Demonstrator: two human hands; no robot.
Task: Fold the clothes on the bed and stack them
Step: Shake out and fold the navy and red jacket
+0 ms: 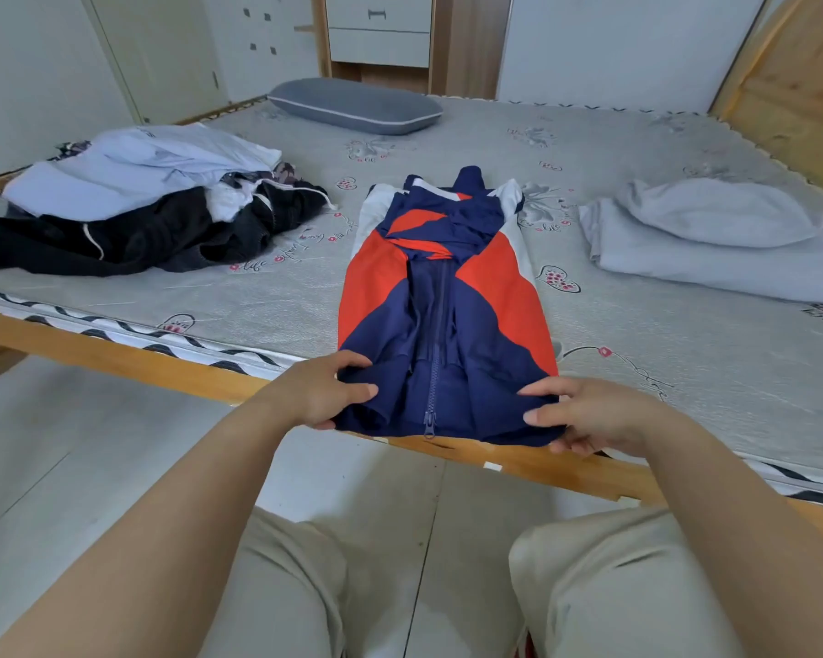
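Currently left hand (326, 394) and right hand (585, 417) each pinch a hem corner of the navy-and-orange zip jacket (443, 296), which stretches away from them on the bed (685, 363). Risk: uneven lift skews the fold; tucked sleeves could slip out.

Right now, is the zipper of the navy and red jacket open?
No, the navy and red jacket lies with its zipper closed down to the hem, which the left hand and right hand grip.

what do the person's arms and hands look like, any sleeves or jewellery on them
Both forearms are bare up to the frame edge, with no sleeves in view. The left hand and right hand wear no gloves, and no rings, watch or bracelets show. Fingernails look short and unpainted. Light beige trousers cover the legs below.
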